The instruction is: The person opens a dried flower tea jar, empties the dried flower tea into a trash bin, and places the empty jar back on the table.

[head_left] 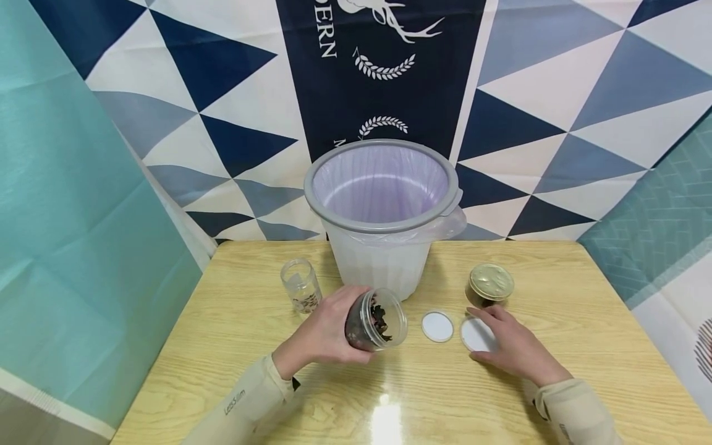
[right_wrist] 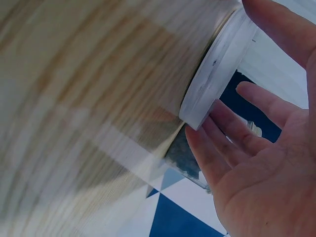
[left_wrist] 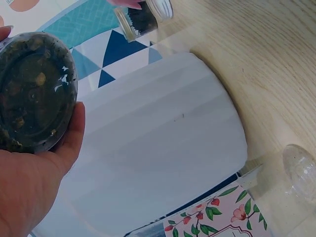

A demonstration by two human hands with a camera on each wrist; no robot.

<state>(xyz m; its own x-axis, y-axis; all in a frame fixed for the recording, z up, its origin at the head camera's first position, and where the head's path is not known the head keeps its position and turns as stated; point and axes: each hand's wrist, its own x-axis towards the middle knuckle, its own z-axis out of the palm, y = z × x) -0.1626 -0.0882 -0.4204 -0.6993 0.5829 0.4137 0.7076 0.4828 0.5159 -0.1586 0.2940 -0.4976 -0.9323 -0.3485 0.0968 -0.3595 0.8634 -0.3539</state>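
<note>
My left hand [head_left: 334, 327] grips a clear jar [head_left: 361, 324] around its side, tilted with its uncapped mouth toward the right. Dark dried pieces [head_left: 379, 318] show inside it, and the left wrist view shows the jar's round base [left_wrist: 37, 94]. Over on the right, my right hand [head_left: 514, 346] spans a white round lid [head_left: 477, 334] at the table top. In the right wrist view, the thumb and fingertips are at opposite parts of this lid's rim [right_wrist: 215, 69]. A smaller white lid [head_left: 437, 326] lies between the two hands.
A white bin [head_left: 378, 262] with a grey rim and a purple liner stands at the back of the wooden table [head_left: 222, 346]. Left of it is a clear uncapped jar [head_left: 301, 286] with small bits at the bottom. A gold-lidded jar [head_left: 489, 284] stands behind my right hand.
</note>
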